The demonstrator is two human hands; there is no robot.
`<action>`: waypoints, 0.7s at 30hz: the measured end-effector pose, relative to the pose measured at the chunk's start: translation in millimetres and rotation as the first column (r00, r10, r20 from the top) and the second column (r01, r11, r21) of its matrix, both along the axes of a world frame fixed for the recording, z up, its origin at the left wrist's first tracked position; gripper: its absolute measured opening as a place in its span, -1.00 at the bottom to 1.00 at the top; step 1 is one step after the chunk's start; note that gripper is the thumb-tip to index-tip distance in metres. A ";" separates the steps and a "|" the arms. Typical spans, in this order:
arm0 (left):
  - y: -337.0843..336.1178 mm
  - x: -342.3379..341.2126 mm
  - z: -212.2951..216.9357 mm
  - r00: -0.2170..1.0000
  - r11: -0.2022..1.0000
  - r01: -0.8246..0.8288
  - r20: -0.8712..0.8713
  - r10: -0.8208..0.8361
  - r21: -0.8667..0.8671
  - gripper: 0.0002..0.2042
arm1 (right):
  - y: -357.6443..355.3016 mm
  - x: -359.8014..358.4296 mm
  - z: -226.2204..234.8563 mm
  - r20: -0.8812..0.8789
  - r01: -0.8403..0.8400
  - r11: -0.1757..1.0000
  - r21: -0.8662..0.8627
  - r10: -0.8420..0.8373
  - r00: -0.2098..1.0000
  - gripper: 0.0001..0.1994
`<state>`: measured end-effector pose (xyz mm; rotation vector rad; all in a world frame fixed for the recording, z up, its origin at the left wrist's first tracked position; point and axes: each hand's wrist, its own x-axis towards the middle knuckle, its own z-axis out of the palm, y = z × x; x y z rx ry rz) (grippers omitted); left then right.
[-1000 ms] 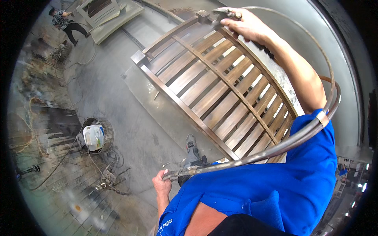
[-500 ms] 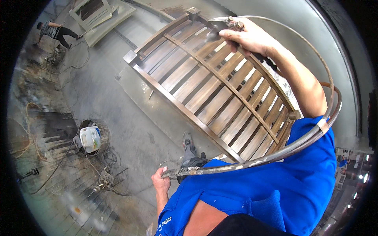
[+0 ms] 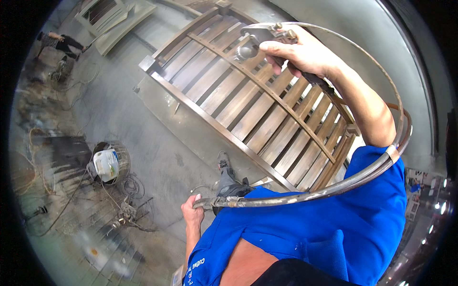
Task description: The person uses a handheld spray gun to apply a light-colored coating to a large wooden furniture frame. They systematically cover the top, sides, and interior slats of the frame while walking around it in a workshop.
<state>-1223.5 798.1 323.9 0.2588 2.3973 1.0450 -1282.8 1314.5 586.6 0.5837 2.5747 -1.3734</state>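
Head view: our right hand is wrapped tight round a metal spray gun, raised over the brown slatted gate lying on the grey floor. Our left hand grips the hose, which loops across our blue shirt.

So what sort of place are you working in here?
Most likely a metal fabrication or finishing workshop: a big slatted metal gate lies flat, the right hand holds a spray gun, and cables litter the stained concrete floor.
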 end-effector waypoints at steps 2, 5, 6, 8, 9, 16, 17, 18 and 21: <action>1.8 1.2 0.3 1.000 1.000 0.012 -0.022 -0.012 0.013 -0.82 | 12.6 2.3 -2.0 0.029 0.059 0.989 0.137 -0.064 0.998 -0.64; -1.9 5.4 -0.6 0.998 1.000 0.020 -0.062 -0.020 -0.011 -0.85 | 54.2 -1.7 -10.1 -0.059 0.179 0.881 0.437 -0.170 0.984 -0.51; -3.2 5.6 -1.9 0.998 0.999 0.025 -0.064 -0.027 -0.024 -0.87 | 68.8 0.1 -10.0 -0.095 0.238 0.807 0.540 -0.223 0.970 -0.50; -4.9 6.3 -4.2 0.997 0.999 0.036 -0.062 -0.038 -0.040 -0.89 | 85.5 9.0 -7.4 -0.022 0.292 0.778 0.556 -0.337 0.941 -0.59; -4.4 6.0 -5.5 0.997 0.999 0.039 -0.063 -0.041 -0.039 -0.89 | 85.7 12.5 -6.6 -0.014 0.291 0.804 0.519 -0.332 0.943 -0.64; 14.9 9.1 -5.4 0.997 0.998 0.060 -0.049 -0.060 0.008 -0.84 | 16.2 37.0 12.1 0.058 0.029 0.999 0.026 -0.030 0.998 -0.61; 17.2 12.7 -5.3 0.998 0.998 0.058 -0.016 -0.058 0.012 -0.82 | 15.2 40.2 12.4 0.053 -0.001 0.998 -0.063 0.004 0.999 -0.64; 17.9 17.4 -4.8 0.999 0.999 0.049 0.001 -0.049 0.011 -0.81 | 19.3 43.1 10.7 0.100 0.064 0.995 0.071 -0.071 0.992 -0.64; 16.8 32.7 -8.3 0.999 0.999 0.034 -0.030 -0.034 0.002 -0.79 | 57.3 49.8 -3.3 -0.014 0.141 0.947 0.287 -0.143 0.990 -0.53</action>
